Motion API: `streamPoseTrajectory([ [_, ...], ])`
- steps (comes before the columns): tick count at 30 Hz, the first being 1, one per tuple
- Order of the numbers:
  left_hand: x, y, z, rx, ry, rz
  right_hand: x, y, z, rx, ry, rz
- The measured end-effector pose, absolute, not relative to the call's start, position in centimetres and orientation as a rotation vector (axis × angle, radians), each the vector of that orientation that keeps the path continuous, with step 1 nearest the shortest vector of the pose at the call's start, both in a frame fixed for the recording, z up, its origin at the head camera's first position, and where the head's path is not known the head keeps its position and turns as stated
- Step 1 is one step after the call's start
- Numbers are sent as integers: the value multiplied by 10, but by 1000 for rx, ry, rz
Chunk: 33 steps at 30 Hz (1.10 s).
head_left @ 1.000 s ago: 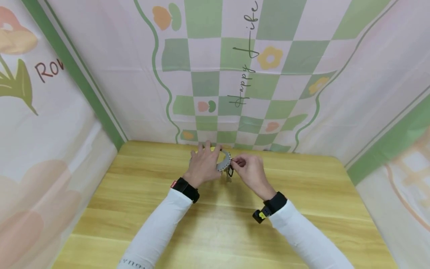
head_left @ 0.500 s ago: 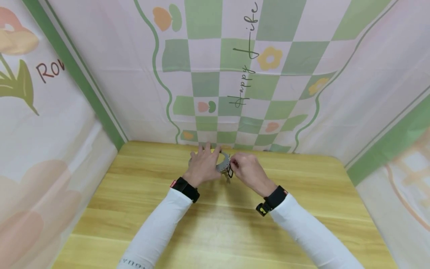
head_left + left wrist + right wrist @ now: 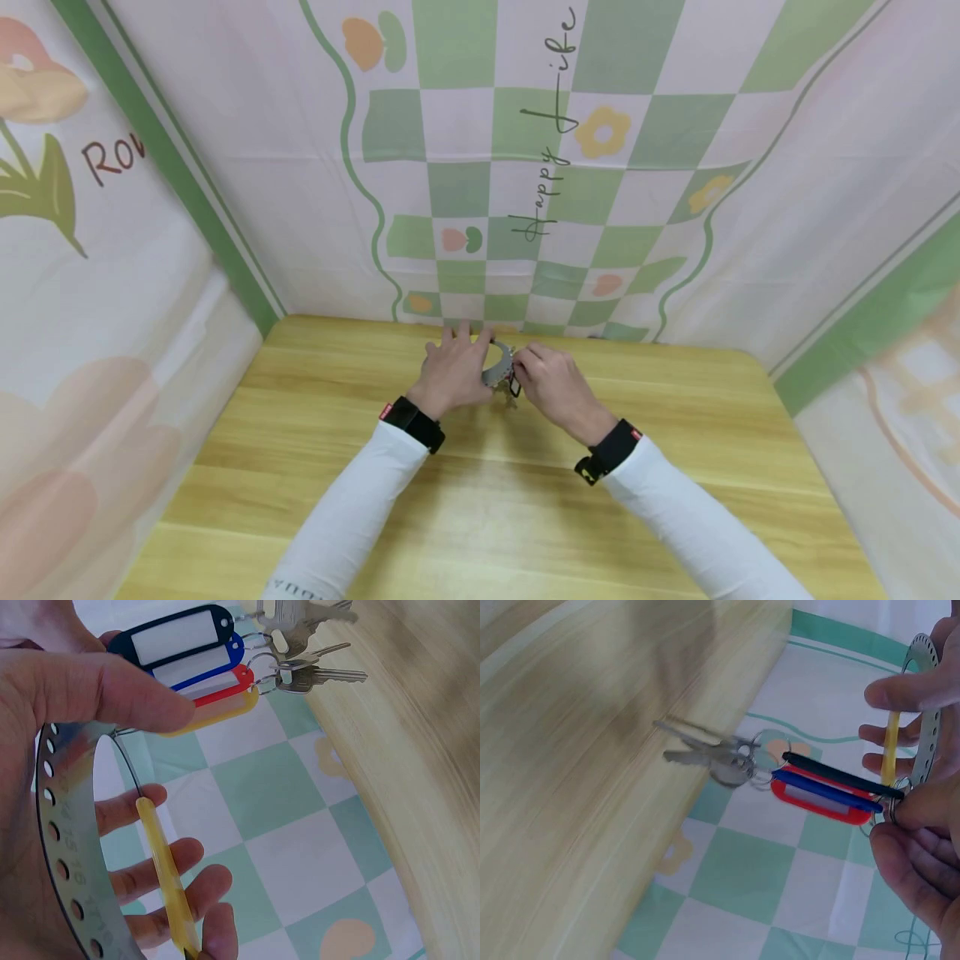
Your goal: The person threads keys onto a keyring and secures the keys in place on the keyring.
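Note:
My left hand (image 3: 453,371) holds a grey metal key ring plate (image 3: 64,862), curved, with numbered holes along its edge and a yellow handle (image 3: 161,874). Its thumb lies across the plate while the other fingers spread behind the handle. Key tags in black (image 3: 172,639), blue (image 3: 199,669), red (image 3: 223,686) and yellow (image 3: 217,716) hang near the plate's rim, with metal keys (image 3: 727,761) on their ends. My right hand (image 3: 558,387) pinches a small wire ring (image 3: 891,806) at the black tag's end, right at the plate's holes. Part of the plate is hidden behind the left hand.
Both hands work above the back part of a wooden table (image 3: 480,500). Behind it hangs a cloth (image 3: 517,192) with green checks and printed flowers, close to the table's back edge. More printed cloth (image 3: 150,292) encloses the sides.
The right hand has turned at the wrist, and its fingers have drawn in closer at the plate's edge. The black tag has shifted slightly. The left hand has stayed almost still.

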State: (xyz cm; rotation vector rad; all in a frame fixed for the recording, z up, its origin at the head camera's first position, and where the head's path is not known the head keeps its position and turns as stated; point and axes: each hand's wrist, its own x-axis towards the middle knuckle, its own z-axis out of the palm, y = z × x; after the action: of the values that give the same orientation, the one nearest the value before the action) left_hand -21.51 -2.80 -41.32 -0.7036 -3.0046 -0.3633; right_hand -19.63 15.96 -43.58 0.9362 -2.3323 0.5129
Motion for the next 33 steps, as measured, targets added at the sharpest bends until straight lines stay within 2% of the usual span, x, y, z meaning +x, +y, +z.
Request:
streamPoseTrajectory([
  [15, -218, -30, -412, -786, -3017, -329, -202, 169, -443, 973, -2301, 575],
  [18, -218, -30, -413, -778, -3013, -326, -202, 169, -443, 884, -2367, 692],
  [26, -219, -29, -415, -730, -2986, -337, -200, 165, -437, 439, -2569, 1171],
  [33, -219, -28, -415, -691, -2970, -334, -201, 164, -436, 377, -2568, 1277],
])
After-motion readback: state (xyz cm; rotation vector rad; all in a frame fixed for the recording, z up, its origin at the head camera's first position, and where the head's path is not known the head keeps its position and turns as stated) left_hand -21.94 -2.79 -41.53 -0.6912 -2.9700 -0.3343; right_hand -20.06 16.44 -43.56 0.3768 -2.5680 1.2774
